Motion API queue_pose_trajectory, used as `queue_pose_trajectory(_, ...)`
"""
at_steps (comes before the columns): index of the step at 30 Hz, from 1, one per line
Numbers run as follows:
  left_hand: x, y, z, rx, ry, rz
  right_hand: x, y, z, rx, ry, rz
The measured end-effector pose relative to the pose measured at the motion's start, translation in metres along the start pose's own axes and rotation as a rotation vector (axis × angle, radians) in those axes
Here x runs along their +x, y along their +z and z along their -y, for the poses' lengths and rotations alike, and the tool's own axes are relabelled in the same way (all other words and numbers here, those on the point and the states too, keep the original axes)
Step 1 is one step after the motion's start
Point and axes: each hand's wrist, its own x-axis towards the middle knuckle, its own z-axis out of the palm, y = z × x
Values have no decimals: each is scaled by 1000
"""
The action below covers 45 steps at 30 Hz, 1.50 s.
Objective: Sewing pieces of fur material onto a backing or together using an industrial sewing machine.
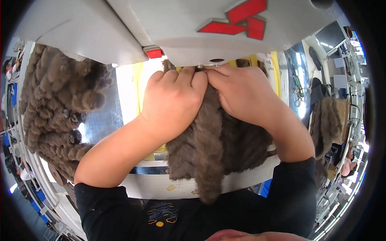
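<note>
The top of the view is being filled by a pale grey machine [181,40], its front being marked by a red emblem [256,28] of three raised, angular pieces. Just below, the fur [247,140] is being held over a white table [157,186], its upper end being hidden by the hands. The pile is being shown as dense, soft and grey-brown, with darker furrows and a ragged lower edge. Down its middle a thicker, lighter strip [209,156] is being laid, its tip being extended past the table's near edge. The fur is being gripped by the curled left hand [173,92] and, just beside it, by the right hand [241,90]; exactly where the fingertips are being pressed cannot be told. A dark shirt [241,217] is being decorated by a line-drawn print [162,215] with an orange dot.
</note>
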Motion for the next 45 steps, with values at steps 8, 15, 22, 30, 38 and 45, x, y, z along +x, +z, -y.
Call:
queue_pose_trajectory(8, 1, -1, 1, 3, -16, 60, 0, 0, 0, -25, -7, 5)
queue_pose_trajectory(15, 2, 8, 4, -40, 37, -97, -2, -2, -2, -18, -3, -7)
queue_pose_trajectory(22, 5, 9, 2, -58, 40, -96, -6, -10, -8, -4, 1, 0)
queue_pose_trajectory(30, 1, 8, 2, -107, 16, -51, -5, 2, -24, 177, -54, -69)
queue_pose_trajectory(38, -4, -7, 2, -162, 222, -95, 3, -13, -17, 69, 48, 67)
queue_pose_trajectory(45, -10, 4, -5, -292, 262, -104, 0, -8, -25, 126, 78, 60)
